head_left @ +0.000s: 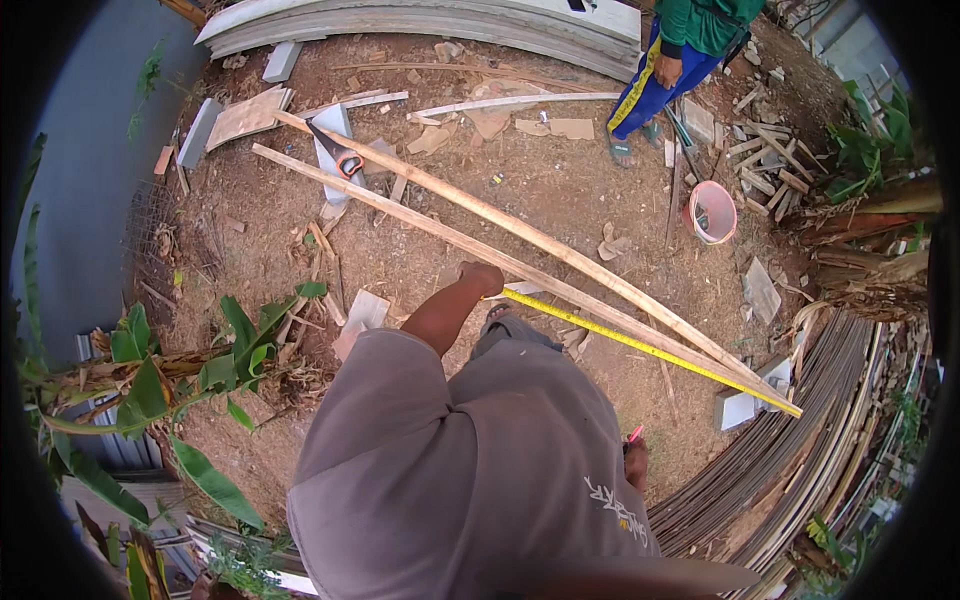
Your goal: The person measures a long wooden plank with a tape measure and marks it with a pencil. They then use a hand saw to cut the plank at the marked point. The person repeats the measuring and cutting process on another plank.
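My left hand [482, 279] is closed at the near end of a yellow tape measure [640, 345]; its case cannot be made out. The blade runs right along a long wooden batten [440, 232] to the batten's right end. A second batten [520, 229] lies beyond it, and the two meet at the right. Low beside my body, my right hand [636, 464] is closed around a thin red pen-like thing [635, 434], mostly hidden by the fingers. A handsaw [342, 158] with an orange and black handle rests by the battens' left ends.
Grey blocks [738, 410] prop the battens' right ends. A pink bucket [711, 213] stands at the right, near scrap wood [775, 160]. A person [675, 60] stands at the far right. Long planks [420, 35] are stacked behind. Thin strips [790, 440] lie near right; leafy plants [215, 370] are left.
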Tool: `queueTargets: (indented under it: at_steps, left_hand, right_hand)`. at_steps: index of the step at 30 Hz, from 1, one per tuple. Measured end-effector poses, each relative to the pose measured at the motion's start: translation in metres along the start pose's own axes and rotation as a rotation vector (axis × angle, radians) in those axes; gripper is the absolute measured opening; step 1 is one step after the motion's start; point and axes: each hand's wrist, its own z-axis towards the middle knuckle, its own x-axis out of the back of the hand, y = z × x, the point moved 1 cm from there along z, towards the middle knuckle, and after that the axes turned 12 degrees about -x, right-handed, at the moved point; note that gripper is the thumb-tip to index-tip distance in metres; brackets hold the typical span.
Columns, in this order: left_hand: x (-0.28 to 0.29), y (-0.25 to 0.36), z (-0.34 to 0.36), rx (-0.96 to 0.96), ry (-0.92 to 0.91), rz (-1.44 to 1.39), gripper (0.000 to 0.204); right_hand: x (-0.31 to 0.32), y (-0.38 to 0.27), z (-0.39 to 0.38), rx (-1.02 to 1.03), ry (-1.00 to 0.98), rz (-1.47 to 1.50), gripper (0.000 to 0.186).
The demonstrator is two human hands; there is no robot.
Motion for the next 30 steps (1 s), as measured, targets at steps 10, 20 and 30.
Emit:
queueTargets:
  at_steps: [10,20,30]
  left_hand:
    - [0.061,-0.265,-0.112,0.131,0.417,0.140,0.030]
    - [0.093,-0.393,-0.168,0.127,0.544,0.159,0.025]
    - [0.161,-0.611,-0.140,0.089,0.453,0.210,0.028]
  right_hand:
    - [-0.207,-0.164,-0.015,0.143,-0.123,-0.372,0.016]
    - [-0.462,-0.226,-0.078,0.228,-0.487,-0.956,0.020]
    - [-0.831,-0.211,-0.154,0.635,-0.868,-1.293,0.030]
